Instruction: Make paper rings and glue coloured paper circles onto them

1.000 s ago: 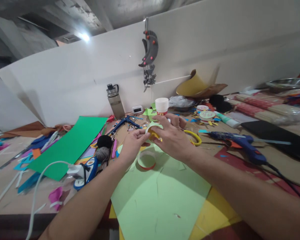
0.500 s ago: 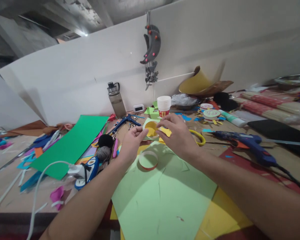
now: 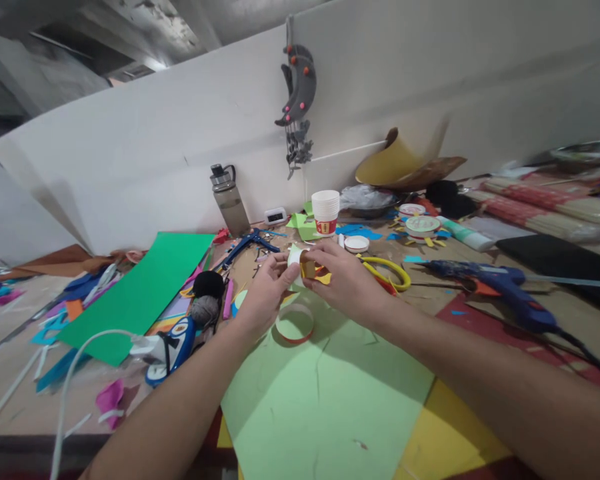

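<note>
Both hands hold a short paper-cup ring with a yellow inside [image 3: 307, 267], turned nearly edge-on, above the far part of a light green sheet [image 3: 325, 393]. My left hand [image 3: 269, 287] pinches its left side between thumb and fingers, with a bit of pale green paper [image 3: 295, 253] showing above the thumb. On the right side, my right hand [image 3: 340, 270] is closed around the ring's edge. The fingers hide part of the ring. Just below the hands, another white ring with a red lower edge [image 3: 295, 309] lies on the green sheet.
Stacked paper cups [image 3: 325, 207] stand behind the hands, near a bottle [image 3: 231, 207]. A blue glue gun [image 3: 510, 290] and yellow-handled scissors [image 3: 403, 275] lie to the right. Left are a dark green sheet [image 3: 135, 293], a yarn ball [image 3: 209, 285] and a white cable [image 3: 67, 393].
The held ring has turned from facing me to nearly edge-on, and my hands have come closer together. A small white round piece behind my right hand has come into view.
</note>
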A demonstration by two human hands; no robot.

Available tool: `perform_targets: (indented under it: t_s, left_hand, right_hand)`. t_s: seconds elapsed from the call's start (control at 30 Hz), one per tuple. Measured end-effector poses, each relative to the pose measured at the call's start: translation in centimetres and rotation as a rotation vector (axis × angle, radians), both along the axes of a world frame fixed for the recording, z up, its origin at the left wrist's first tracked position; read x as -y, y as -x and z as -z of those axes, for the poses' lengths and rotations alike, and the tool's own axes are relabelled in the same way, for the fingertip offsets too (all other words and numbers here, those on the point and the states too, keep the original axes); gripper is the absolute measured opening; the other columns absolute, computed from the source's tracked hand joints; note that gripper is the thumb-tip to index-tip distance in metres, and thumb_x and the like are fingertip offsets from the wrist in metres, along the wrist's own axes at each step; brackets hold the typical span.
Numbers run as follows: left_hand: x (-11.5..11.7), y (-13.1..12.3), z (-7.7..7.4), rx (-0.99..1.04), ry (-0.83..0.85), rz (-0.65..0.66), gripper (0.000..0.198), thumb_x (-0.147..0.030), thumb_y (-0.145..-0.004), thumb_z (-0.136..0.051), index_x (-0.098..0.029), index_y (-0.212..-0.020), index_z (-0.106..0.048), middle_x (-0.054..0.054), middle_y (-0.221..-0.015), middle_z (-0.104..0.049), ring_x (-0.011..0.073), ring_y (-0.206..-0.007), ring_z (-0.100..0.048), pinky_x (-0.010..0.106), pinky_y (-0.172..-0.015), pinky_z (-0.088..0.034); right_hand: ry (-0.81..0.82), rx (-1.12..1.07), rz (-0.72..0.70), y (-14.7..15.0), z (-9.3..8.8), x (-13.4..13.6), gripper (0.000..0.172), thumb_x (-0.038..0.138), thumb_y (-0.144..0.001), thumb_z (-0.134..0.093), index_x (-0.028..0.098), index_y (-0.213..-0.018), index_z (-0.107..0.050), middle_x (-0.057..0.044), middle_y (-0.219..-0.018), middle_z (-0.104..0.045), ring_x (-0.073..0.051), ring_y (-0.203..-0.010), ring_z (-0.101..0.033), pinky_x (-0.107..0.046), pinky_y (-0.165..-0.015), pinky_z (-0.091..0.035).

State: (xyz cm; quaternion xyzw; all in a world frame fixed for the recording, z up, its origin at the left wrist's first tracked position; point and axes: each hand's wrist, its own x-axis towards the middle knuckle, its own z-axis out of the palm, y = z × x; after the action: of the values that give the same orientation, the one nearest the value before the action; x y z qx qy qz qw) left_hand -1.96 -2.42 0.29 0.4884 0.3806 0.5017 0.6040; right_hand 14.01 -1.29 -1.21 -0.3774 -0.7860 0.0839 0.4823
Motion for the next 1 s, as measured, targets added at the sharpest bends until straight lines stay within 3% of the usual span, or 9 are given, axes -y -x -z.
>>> perform_targets:
  t_s: [0.17, 0.3, 0.43, 0.6, 0.73, 0.83, 1.0]
  left_hand:
    - [0.01, 0.10, 0.11, 0.018, 0.021, 0.033, 0.048, -0.042, -0.067, -0.080, -0.020, -0.102, -0.056, -0.002, -0.078, -0.062, 0.0108, -0.069, -0.059, 0.021, -0.061, -0.046]
    - [0.03, 0.17, 0.21, 0.035, 0.053, 0.075, 0.041, -0.045, -0.072, -0.075, -0.021, -0.100, -0.056, -0.001, -0.083, -0.064, 0.0130, -0.071, -0.062, 0.022, -0.058, -0.048]
    - [-0.17, 0.12, 0.29, 0.107, 0.071, 0.075, 0.034, -0.048, -0.080, -0.067, -0.020, -0.097, -0.059, 0.002, -0.093, -0.067, 0.0139, -0.078, -0.064, 0.020, -0.054, -0.046]
    - [-0.52, 0.20, 0.16, 0.183, 0.124, 0.129, 0.040, -0.051, -0.081, -0.065, -0.020, -0.106, -0.062, 0.005, -0.102, -0.068, 0.0150, -0.084, -0.064, 0.023, -0.065, -0.051]
    - [-0.51, 0.49, 0.05, 0.150, 0.089, 0.143, 0.035, -0.043, -0.080, -0.069, -0.019, -0.104, -0.062, 0.004, -0.096, -0.068, 0.0131, -0.077, -0.062, 0.025, -0.067, -0.053]
    - [-0.44, 0.60, 0.00, 0.141, 0.085, 0.124, 0.034, -0.042, -0.078, -0.071, -0.018, -0.099, -0.061, 0.002, -0.089, -0.066, 0.0117, -0.070, -0.061, 0.026, -0.065, -0.054]
    - [-0.47, 0.56, 0.06, 0.149, 0.096, 0.109, 0.037, -0.044, -0.072, -0.076, -0.017, -0.089, -0.058, 0.000, -0.081, -0.064, 0.0108, -0.065, -0.061, 0.027, -0.062, -0.056]
  right_hand:
    - [-0.049, 0.151, 0.005, -0.32, -0.19, -0.01, 0.030, 0.017, -0.077, -0.069, 0.022, -0.105, -0.064, -0.009, -0.105, -0.063, -0.024, -0.097, -0.062, -0.042, -0.083, -0.053]
    - [-0.075, 0.228, 0.023, -0.46, -0.16, 0.14, 0.029, 0.023, -0.079, -0.069, 0.022, -0.108, -0.062, -0.009, -0.105, -0.062, -0.024, -0.095, -0.061, -0.040, -0.079, -0.053]
    - [-0.064, 0.192, 0.035, -0.30, -0.21, 0.33, 0.031, 0.020, -0.078, -0.070, 0.020, -0.108, -0.062, -0.009, -0.106, -0.062, -0.024, -0.095, -0.061, -0.040, -0.080, -0.053]
    - [0.036, 0.065, 0.061, -0.22, -0.53, 0.22, 0.022, 0.017, -0.073, -0.074, 0.019, -0.093, -0.066, -0.007, -0.096, -0.064, -0.022, -0.088, -0.062, -0.037, -0.078, -0.052]
    - [0.098, -0.009, 0.053, -0.33, -0.38, 0.03, 0.020, 0.016, -0.074, -0.072, 0.019, -0.093, -0.067, -0.006, -0.094, -0.064, -0.020, -0.083, -0.061, -0.034, -0.073, -0.051]
    - [0.056, -0.034, 0.050, -0.42, -0.36, 0.05, 0.016, 0.017, -0.076, -0.071, 0.020, -0.091, -0.067, -0.005, -0.092, -0.065, -0.020, -0.085, -0.061, -0.034, -0.076, -0.049]
    - [0.013, 0.062, 0.008, -0.61, -0.84, 0.19, 0.014, 0.019, -0.076, -0.070, 0.019, -0.089, -0.066, -0.005, -0.090, -0.066, -0.020, -0.085, -0.059, -0.034, -0.076, -0.046]
